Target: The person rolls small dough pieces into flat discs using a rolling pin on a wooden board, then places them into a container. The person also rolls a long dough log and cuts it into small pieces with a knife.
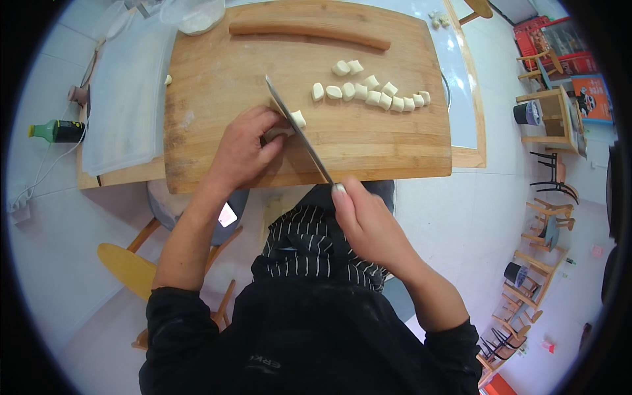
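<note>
My left hand [242, 148] rests on a wooden cutting board [217, 72] and holds down a short strip of dough [276, 131], mostly hidden under the fingers. My right hand [365, 220] grips the handle of a knife [297, 130] whose blade stands edge-down on the dough just right of my left fingers. One freshly cut piece [299, 118] lies against the blade. Several cut dough pieces [372, 93] lie in a loose row to the right. A long wooden rolling pin [309, 31] lies across the board's far side.
A white plastic sheet [122, 99] lies left of the board on the table. A bowl of flour [197, 16] sits at the far left corner. A green bottle [56, 131] lies on the floor at left. Wooden stools [546, 112] stand at right.
</note>
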Available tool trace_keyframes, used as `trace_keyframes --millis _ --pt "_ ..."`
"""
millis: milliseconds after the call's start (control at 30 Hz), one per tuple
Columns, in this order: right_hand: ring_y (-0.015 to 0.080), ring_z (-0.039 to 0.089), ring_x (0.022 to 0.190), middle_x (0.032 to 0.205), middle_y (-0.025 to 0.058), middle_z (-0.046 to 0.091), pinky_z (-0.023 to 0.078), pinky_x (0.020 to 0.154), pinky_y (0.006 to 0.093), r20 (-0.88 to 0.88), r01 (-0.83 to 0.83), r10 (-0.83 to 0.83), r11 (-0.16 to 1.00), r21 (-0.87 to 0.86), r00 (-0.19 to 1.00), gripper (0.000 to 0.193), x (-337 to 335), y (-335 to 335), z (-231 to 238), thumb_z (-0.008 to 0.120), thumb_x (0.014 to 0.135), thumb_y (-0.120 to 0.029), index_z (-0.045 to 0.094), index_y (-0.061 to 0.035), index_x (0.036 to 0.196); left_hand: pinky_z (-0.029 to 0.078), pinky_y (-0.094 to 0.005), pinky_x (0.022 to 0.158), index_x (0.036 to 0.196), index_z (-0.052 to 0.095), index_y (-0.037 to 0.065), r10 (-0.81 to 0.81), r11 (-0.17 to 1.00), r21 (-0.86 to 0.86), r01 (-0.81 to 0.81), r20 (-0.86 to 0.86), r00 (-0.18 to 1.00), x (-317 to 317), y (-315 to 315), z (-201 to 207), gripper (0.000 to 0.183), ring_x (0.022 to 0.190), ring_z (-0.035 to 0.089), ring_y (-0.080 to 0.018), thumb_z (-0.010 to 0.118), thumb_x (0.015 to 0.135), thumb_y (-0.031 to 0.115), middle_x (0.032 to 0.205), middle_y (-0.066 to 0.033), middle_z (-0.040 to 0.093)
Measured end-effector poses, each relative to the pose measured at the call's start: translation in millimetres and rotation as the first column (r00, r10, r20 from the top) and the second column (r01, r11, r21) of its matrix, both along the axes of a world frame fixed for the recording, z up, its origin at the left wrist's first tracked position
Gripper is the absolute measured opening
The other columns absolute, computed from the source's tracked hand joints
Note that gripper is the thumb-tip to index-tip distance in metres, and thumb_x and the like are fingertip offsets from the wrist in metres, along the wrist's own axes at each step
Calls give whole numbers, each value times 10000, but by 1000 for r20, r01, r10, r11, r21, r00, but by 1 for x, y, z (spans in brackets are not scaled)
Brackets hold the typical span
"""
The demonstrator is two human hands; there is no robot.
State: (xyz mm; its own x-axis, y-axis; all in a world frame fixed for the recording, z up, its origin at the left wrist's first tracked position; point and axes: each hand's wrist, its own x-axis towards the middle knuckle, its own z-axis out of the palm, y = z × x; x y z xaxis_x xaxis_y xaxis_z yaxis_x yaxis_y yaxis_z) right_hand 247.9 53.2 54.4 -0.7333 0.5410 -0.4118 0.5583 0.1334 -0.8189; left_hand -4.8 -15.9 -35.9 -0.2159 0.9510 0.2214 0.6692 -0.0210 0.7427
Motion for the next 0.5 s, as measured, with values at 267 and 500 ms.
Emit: trace_keyframes --millis 267,500 --pt "539 614 822 812 291 631 477 717 539 -5 102 -103 991 -83 995 284 10 2 0 467 1138 -271 509 6 1096 553 -374 796 1036 697 26 181 984 -26 -179 198 963 3 -23 -2 222 920 674 -309 778 830 37 978 -129 667" --pt "525 603 757 754 274 608 438 657 550 -7 -23 22 988 -156 1000 291 13 -16 4 470 1143 -283 448 -3 1067 555 -397 798 998 691 9 124 992 4 -125 117 985 2 -20 -5 166 906 670 -317 744 841 24 979 -126 673"
